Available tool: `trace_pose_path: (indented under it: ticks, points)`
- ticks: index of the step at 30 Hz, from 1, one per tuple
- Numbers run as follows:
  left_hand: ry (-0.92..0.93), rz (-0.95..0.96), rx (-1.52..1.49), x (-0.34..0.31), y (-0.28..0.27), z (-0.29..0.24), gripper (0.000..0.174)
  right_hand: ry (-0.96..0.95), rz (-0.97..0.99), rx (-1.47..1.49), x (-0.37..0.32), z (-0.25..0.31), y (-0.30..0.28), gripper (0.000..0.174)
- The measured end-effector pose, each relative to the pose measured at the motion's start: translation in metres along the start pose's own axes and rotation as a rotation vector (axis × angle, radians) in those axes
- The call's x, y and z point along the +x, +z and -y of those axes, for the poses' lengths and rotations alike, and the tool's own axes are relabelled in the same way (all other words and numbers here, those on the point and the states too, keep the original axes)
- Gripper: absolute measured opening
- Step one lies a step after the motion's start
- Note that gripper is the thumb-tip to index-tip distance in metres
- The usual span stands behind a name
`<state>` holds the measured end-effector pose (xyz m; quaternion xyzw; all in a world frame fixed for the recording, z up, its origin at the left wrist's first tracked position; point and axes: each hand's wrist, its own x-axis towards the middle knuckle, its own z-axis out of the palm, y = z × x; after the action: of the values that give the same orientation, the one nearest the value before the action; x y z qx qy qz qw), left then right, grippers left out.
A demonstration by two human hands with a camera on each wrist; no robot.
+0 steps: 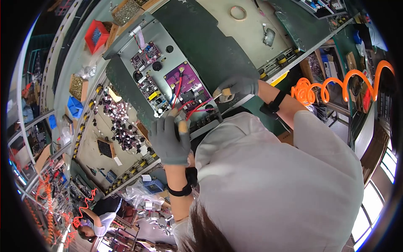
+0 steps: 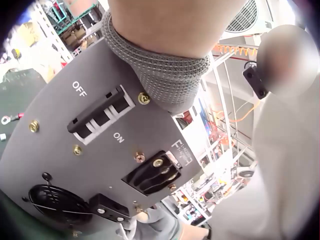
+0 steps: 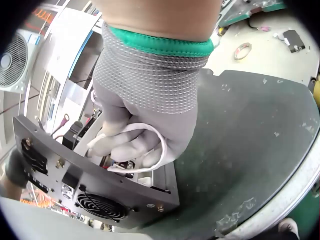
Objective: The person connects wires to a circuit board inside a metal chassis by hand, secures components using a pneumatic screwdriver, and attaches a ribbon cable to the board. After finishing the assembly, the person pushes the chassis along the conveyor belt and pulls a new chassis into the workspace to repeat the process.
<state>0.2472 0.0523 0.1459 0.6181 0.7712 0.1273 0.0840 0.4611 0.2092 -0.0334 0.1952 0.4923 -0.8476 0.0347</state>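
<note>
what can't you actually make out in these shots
Left wrist view: the left hand curls over the rear panel, which hides its fingertips.
Right wrist view: the right hand holds a white wire; its fingers cover where the wire ends.
Head view: print on the purple board is too small to read.

The surface (image 1: 252, 29) before me is a pale, scuffed bench top, and a dark green mat (image 1: 210, 42) lies flat on it, covering the part nearest me and reaching its rounded front edge. The grey chassis (image 1: 159, 35) stands on that mat, open side up, touching nothing else on the bench. On the bare top beyond the mat lie a ring of tape (image 1: 238, 13) and, near it but apart, a small dark object (image 1: 269, 37) I cannot identify.
</note>
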Motion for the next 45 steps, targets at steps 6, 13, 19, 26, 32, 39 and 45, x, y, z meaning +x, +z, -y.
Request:
trace_pose_path:
  ticks: [6, 13, 19, 26, 32, 39, 45]
  points:
    - [-0.012, -0.072, 0.019, -0.002, 0.004, 0.002, 0.036, 0.025, 0.059, -0.182, 0.019, 0.018, 0.013, 0.029]
    - [-0.028, -0.074, 0.007, -0.003, 0.003, 0.002, 0.031, -0.001, 0.074, -0.229, 0.020, 0.010, 0.019, 0.029]
    - [0.010, -0.099, 0.009, -0.005, 0.003, 0.003, 0.030, 0.129, -0.126, -0.560, 0.032, 0.007, 0.031, 0.022]
    - [0.039, -0.142, 0.017, -0.008, 0.006, 0.003, 0.028, 0.041, -0.055, -0.299, 0.034, 0.014, 0.036, 0.018]
    - [0.004, -0.119, 0.000, -0.010, 0.006, 0.006, 0.026, 0.042, 0.234, -0.447, 0.053, 0.014, 0.015, 0.026]
    - [-0.020, -0.107, -0.011, -0.006, 0.002, 0.003, 0.026, 0.003, 0.194, -0.251, 0.062, -0.014, 0.013, 0.027]
    - [-0.003, -0.133, -0.022, -0.005, 0.005, 0.006, 0.026, 0.012, 0.382, -0.398, 0.070, -0.014, -0.008, 0.021]
